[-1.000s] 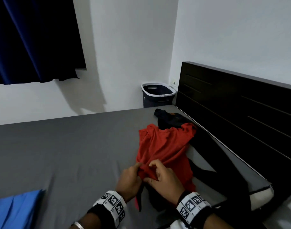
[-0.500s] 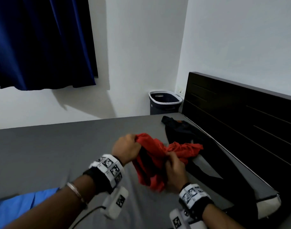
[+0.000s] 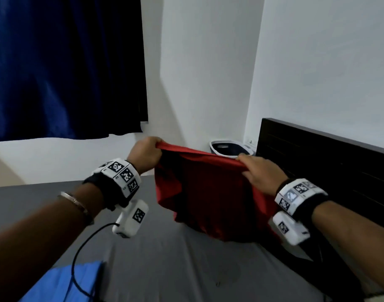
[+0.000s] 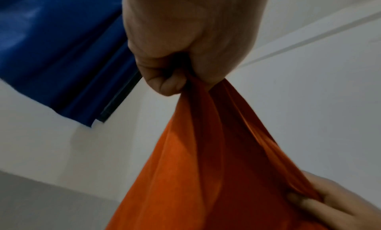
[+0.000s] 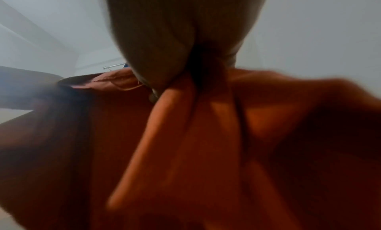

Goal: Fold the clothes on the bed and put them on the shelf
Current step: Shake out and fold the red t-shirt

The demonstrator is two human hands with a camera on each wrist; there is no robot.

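While both hands [image 3: 199, 164] pinch its top edge, red garment [image 3: 208, 197] hangs btwn them.

A garment [image 3: 208, 192] is held above the bed [image 3: 165, 269] — laundry basket [image 3: 231, 149] at one o'clock, headboard [image 3: 328, 171] at three.

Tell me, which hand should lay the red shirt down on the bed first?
Probably the right hand: it grips the red shirt lower, nearer the bed. The left hand grips higher.
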